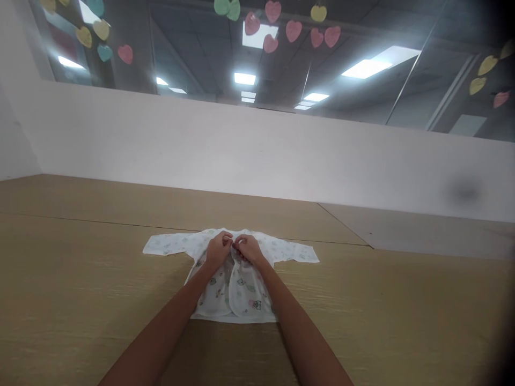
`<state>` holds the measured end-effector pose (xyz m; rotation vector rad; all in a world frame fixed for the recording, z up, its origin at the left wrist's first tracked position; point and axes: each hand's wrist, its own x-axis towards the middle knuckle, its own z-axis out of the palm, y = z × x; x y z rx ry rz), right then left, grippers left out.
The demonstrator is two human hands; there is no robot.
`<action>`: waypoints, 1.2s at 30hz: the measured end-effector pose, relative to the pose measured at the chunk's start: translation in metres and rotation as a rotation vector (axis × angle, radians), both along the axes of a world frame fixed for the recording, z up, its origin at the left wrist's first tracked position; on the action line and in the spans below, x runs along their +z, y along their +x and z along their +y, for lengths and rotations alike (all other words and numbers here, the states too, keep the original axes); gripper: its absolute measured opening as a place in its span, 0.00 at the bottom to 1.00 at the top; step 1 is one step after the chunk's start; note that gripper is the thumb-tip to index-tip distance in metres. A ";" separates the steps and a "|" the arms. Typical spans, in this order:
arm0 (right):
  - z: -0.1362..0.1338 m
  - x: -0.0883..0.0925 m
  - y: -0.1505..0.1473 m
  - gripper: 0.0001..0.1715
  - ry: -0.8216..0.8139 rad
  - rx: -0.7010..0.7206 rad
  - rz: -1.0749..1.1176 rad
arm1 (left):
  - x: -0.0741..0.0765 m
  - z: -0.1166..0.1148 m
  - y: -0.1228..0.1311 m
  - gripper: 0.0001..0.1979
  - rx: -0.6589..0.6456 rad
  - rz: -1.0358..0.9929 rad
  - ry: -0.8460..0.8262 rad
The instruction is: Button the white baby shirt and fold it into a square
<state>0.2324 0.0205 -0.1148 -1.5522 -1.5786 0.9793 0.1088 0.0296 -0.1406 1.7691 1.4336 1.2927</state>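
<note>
A small white baby shirt [249,287] with a print of little green and pink figures lies spread on the wooden surface, its sleeves stretched out to both sides. Its front opening runs down the middle, with rounded lower edges. Near the neckline my left hand [219,249] pinches the left front edge. Close beside it, my right hand [248,248] grips the other front edge, with fingers bent. The fingertips of both hands nearly meet at the opening. Whatever small fastening may lie between them is too small to make out.
The wooden surface [100,300] has seams along its back and a greyish panel [434,230] at the right. Behind it rises a white wall [241,150]. Above that is a glass pane with paper hearts [293,31] and ceiling lights showing in it.
</note>
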 end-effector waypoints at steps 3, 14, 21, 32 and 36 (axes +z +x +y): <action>0.001 -0.001 0.000 0.03 -0.013 -0.012 0.022 | 0.000 0.000 0.000 0.10 0.004 -0.003 0.010; 0.000 0.001 -0.002 0.02 -0.043 -0.047 0.097 | 0.003 -0.004 0.001 0.09 0.025 0.015 0.025; -0.001 0.001 -0.002 0.02 -0.050 -0.064 0.083 | 0.005 -0.005 0.001 0.11 0.037 0.066 -0.008; -0.014 0.030 0.006 0.14 -0.104 0.101 -0.132 | 0.023 -0.019 0.000 0.11 0.221 0.535 -0.177; -0.018 0.045 0.007 0.17 -0.158 0.224 -0.370 | 0.029 -0.024 0.000 0.13 0.150 0.584 -0.249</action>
